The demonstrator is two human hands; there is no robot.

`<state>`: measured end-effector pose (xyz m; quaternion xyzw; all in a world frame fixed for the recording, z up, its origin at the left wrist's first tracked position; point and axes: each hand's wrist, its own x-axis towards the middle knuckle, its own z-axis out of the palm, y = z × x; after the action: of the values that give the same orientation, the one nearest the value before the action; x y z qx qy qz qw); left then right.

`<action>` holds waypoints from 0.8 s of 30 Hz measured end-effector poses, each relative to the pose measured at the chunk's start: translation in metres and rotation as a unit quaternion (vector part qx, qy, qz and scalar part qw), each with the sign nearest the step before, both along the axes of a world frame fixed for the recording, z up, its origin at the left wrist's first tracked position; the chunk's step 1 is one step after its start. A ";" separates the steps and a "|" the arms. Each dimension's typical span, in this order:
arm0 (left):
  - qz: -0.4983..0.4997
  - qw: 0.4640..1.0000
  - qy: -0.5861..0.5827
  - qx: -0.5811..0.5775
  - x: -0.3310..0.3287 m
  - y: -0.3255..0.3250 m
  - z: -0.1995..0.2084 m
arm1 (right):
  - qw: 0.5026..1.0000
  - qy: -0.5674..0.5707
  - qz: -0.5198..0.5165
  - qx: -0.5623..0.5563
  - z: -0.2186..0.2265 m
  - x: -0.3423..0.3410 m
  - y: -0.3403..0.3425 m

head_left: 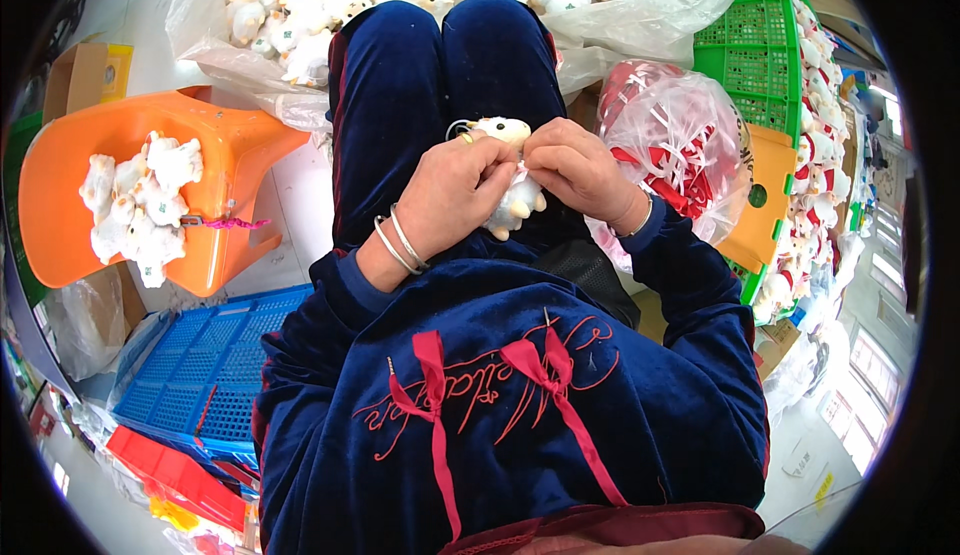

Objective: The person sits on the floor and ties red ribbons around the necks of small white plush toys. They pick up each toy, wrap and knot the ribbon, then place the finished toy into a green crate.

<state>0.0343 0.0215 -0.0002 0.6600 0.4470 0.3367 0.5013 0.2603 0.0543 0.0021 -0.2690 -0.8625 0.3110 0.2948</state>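
Over my lap, a small white plush animal (517, 209) with yellowish feet and a dark eye is held upright between my hands. My left hand (452, 193) is closed around its side, thumb and fingers pressed at the neck. The fingers of my right hand (582, 169) pinch together at the other side of the neck, touching the toy. A bit of pinkish material shows between the fingertips, too small to name. A thin loop stands out by the toy's head, next to my left hand.
Beyond my knees lies a clear plastic bag (650, 30) heaped with similar plush toys. An orange chair (60, 200) at left carries several more. To the right are a bag of red ribbons (690, 170) and a green crate (745, 65). A blue crate (205, 365) sits at lower left.
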 end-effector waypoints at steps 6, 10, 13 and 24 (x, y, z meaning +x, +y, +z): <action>-0.002 1.000 -0.008 0.011 0.000 0.000 -0.002 | 0.999 -0.023 0.021 0.009 0.000 0.002 -0.001; 0.021 1.000 -0.010 0.008 0.003 -0.003 -0.003 | 1.000 -0.005 0.008 0.012 -0.002 0.001 -0.002; 0.046 0.999 -0.022 0.014 0.006 -0.004 -0.003 | 1.000 0.009 0.005 0.013 -0.003 0.000 -0.001; 0.014 0.999 -0.043 -0.028 0.000 -0.004 0.000 | 0.998 0.035 -0.053 0.004 -0.010 -0.005 -0.012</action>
<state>0.0342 0.0173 -0.0006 0.6244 0.4435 0.3591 0.5334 0.2549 0.0423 -0.0077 -0.3018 -0.8378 0.3007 0.3415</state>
